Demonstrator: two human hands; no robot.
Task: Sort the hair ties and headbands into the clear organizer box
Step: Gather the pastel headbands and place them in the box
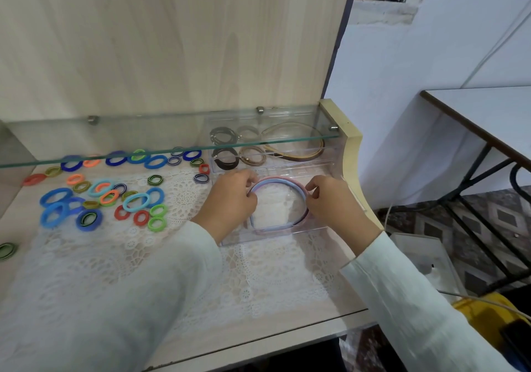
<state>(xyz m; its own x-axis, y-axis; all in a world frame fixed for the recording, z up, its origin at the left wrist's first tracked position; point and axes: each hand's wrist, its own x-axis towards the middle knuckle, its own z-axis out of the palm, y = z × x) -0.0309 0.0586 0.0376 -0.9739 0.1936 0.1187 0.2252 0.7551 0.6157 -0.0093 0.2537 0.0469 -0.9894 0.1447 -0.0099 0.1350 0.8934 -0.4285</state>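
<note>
Pastel pink and blue headbands (277,181) sit stacked in the near compartment of the clear organizer box (275,238), centre right of the frame. The left hand (232,196) pinches the stack's left curve, and the right hand (330,202) pinches its right curve. Loose coloured hair ties (100,199) scatter over the lace cloth (201,271) at the left. Black ties (227,165) lie in a far compartment, under the glass shelf (143,136).
</note>
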